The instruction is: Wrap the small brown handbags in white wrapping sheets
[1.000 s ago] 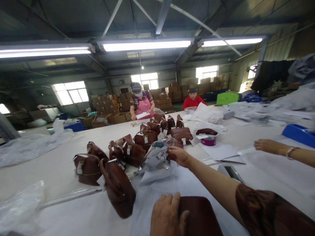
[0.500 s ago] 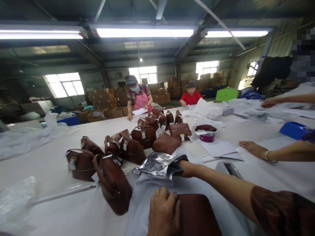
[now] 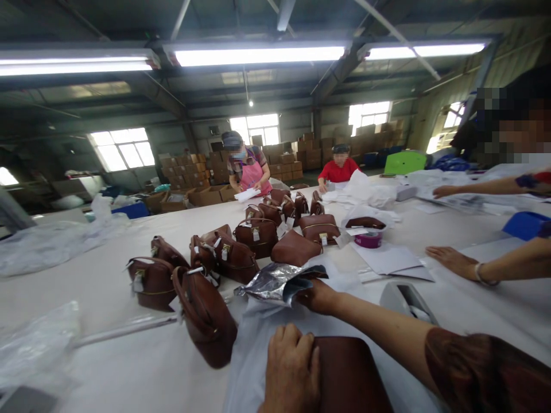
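Observation:
At the bottom centre, my left hand point(image 3: 290, 367) is closed over the left edge of a dark brown bag point(image 3: 350, 373), which lies on thin white sheeting point(image 3: 247, 350). Beyond it, my right hand point(image 3: 321, 295) reaches to the open mouth of a crinkled silver foil pouch point(image 3: 271, 284); its fingertips are hidden at or inside the opening, so what they hold cannot be made out. One brown handbag point(image 3: 204, 321) with a looped handle stands left of the sheeting. Several more brown handbags point(image 3: 256, 235) with white tags are grouped behind the pouch.
A grey dispenser point(image 3: 407, 304) sits right of my forearm. White cards point(image 3: 387, 259) and a purple tape roll point(image 3: 368, 239) lie beyond it. A co-worker's hand point(image 3: 451, 263) rests at the right. Two people work across the table point(image 3: 107, 373). Clear plastic point(image 3: 38, 338) lies left.
My right hand has drawn back slightly from the pouch's mouth, so more of it shows. The view has shifted a little. The co-worker at the right leans further into view.

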The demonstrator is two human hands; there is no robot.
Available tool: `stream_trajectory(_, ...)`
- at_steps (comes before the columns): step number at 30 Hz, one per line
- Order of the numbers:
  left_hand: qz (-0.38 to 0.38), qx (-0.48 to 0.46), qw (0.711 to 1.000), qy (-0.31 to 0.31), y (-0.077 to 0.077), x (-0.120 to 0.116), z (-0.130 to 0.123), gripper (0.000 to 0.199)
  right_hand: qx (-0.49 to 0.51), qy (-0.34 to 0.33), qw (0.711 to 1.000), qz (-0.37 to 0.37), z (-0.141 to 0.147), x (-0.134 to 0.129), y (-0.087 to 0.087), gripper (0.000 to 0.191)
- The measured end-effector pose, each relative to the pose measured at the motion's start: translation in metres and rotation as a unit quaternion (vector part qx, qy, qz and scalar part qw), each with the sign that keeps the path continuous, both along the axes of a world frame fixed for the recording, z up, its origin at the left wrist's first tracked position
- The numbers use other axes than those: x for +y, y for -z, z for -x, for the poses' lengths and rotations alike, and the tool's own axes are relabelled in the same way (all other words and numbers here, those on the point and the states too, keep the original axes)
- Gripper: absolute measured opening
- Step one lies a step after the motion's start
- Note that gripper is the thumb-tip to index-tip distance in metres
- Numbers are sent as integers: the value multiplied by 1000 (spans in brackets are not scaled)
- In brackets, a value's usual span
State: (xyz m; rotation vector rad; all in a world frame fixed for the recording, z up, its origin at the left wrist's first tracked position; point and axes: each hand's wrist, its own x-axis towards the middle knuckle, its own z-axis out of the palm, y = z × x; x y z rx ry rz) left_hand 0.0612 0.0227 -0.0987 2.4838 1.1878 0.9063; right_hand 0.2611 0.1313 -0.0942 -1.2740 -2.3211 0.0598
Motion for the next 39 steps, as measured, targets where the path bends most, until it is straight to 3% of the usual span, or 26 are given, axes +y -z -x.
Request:
stream_trajectory(4,-38,26,999,-8,-8,0,-1,11,-49,27,998,5,-3,-20,-32,15)
stream_trajectory(8,-116,26,993,-20,-11,-4,1,16,-105,48,993,4,3,-59,-68,21)
stream_trajectory(12,-233,-24,971,-54,-12,-11,8,16,-204,42,978,0,25,-104,-89,4)
stream_trajectory(15,-335,-68,930,-133,-17,-17,16,34,-201,3,978,-47,47,-134,-87,8)
stream_trajectory(17,-371,-75,913,-151,-21,-19,20,41,-184,-27,978,-98,62,-152,-82,4)
stream_trajectory(20,-376,-94,917,-93,-26,-21,28,35,-143,-60,977,-145,75,-173,-77,5)
stream_trajectory(22,-365,-115,923,-46,-29,-22,35,30,-99,-68,986,-114,73,-186,-79,10)
stream_trajectory(26,-308,-127,943,12,-36,-24,59,19,-65,-21,997,27,43,-205,-82,83)
stream_trajectory(28,-269,-119,955,42,-40,-25,73,4,-95,31,994,50,21,-209,-78,95)
stream_trajectory(30,-230,-111,965,60,-42,-27,86,12,-125,75,989,14,1,-208,-72,83)
stream_trajectory(35,-218,-86,970,59,-41,-34,109,29,-142,112,977,-114,-18,-211,-67,24)
stream_trajectory(39,-229,-54,971,52,-39,-47,125,31,-91,100,973,-189,-6,-234,-67,24)
